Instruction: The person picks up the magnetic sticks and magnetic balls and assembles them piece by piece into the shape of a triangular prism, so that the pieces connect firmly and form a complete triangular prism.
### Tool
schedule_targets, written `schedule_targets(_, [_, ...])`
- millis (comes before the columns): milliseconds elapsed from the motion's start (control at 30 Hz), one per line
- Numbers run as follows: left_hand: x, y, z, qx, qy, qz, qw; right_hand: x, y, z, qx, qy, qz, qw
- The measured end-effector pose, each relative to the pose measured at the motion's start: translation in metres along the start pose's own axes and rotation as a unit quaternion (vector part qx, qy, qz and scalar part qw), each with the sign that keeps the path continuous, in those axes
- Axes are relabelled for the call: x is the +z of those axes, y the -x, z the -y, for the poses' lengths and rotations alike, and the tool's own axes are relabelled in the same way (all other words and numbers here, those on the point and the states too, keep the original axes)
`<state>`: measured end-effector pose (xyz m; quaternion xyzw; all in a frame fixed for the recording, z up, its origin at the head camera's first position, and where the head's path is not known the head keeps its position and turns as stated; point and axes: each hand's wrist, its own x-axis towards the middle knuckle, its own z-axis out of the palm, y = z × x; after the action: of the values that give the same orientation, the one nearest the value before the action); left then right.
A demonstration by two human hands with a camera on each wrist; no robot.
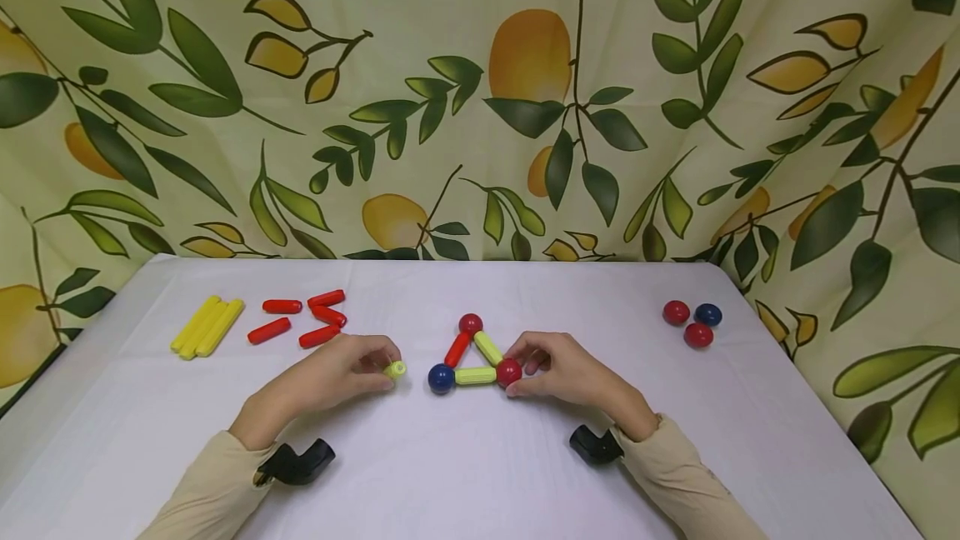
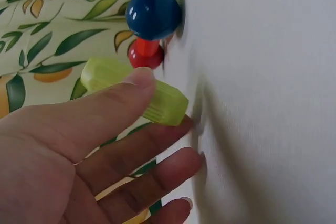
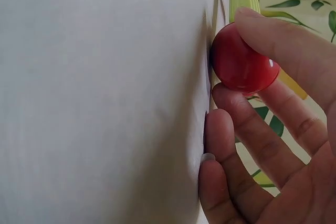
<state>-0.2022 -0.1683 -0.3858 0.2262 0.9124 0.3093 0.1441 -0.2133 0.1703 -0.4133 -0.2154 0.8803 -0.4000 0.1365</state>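
Note:
My left hand pinches a short yellow-green rod between thumb and fingers, just above the table and left of a triangle of balls and rods. The triangle lies flat, with a blue ball at its near left, a red ball at the far tip and another red ball at the near right. A red rod forms its left side; yellow-green rods form the near and right sides. My right hand grips the near-right red ball between thumb and fingers.
Three long yellow rods lie at the far left of the white table. Several short red rods are scattered beside them, behind the left hand. Two loose red balls and a blue ball sit at the far right.

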Motion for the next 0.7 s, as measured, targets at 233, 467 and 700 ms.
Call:
schedule_targets(233, [0.008,-0.002,-0.006,0.038,0.011,-0.036,0.9986,0.003,0.0,0.006,-0.02,0.004,0.012,0.9997])
schedule_targets(467, [0.017,-0.005,-0.015,0.07,0.031,-0.094,0.9926,0.005,0.0,0.007,-0.022,0.006,0.011,0.9997])
schedule_targets(700, [0.024,-0.005,-0.022,0.072,0.032,-0.122,0.9894,0.006,0.001,0.007,-0.028,0.007,0.011,0.9995])
